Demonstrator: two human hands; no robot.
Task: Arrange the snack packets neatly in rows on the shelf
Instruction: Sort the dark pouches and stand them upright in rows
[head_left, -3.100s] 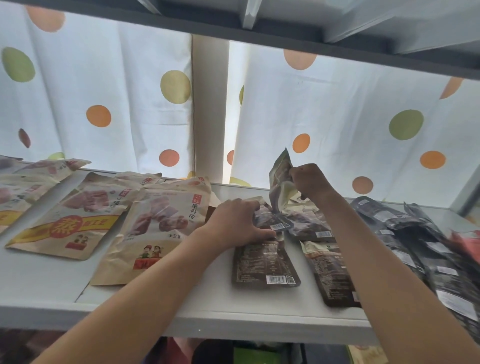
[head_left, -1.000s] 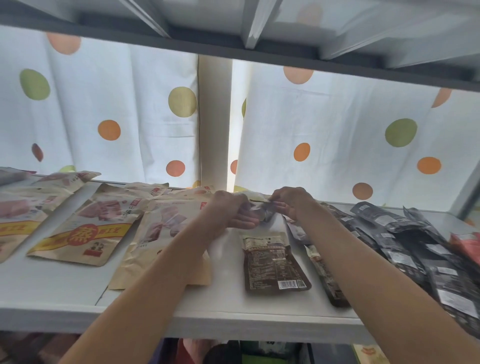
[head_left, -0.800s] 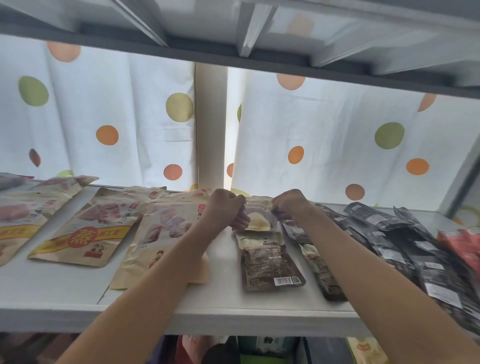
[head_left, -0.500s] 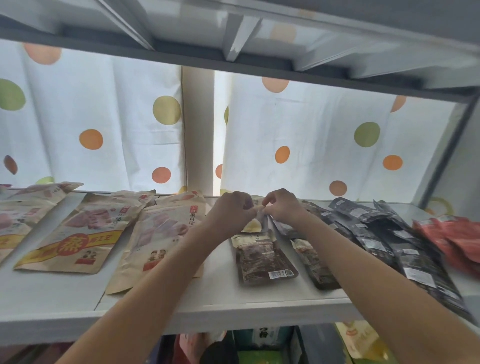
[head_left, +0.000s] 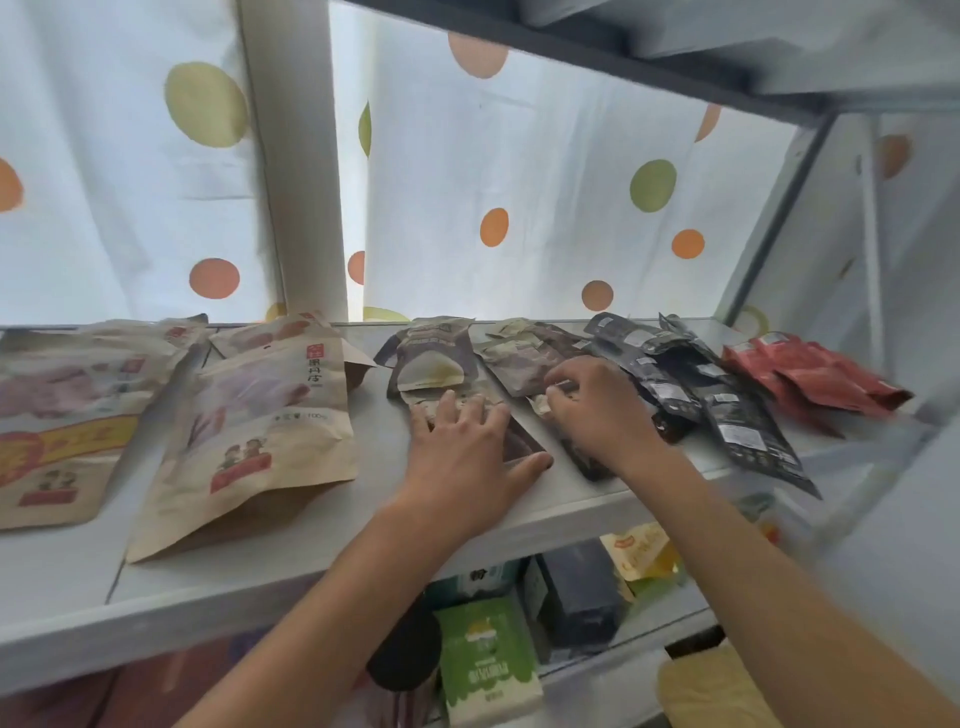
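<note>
The left hand (head_left: 467, 441) is laid flat, fingers straight and spread, pressed down on a small brown packet (head_left: 519, 441) whose near corner shows beside the thumb. Nothing is gripped by it. Just beyond its fingertips a second brown packet with a pale window (head_left: 434, 358) is laid flat, overlapping the far end of the pressed one. The right hand (head_left: 597, 410) is set close beside the left, its fingers curled down onto another brown packet (head_left: 584, 457); whether the edge is pinched or only touched cannot be told. Past its knuckles more brown packets (head_left: 524, 353) are overlapped toward the back. To the outside of the right hand a row of black packets (head_left: 727, 410) is fanned, then red packets (head_left: 815, 374). To the outside of the left hand large kraft pouches (head_left: 270, 415) are spread. All lie on the white shelf (head_left: 322, 525), backed by a dotted curtain (head_left: 519, 182).
</note>
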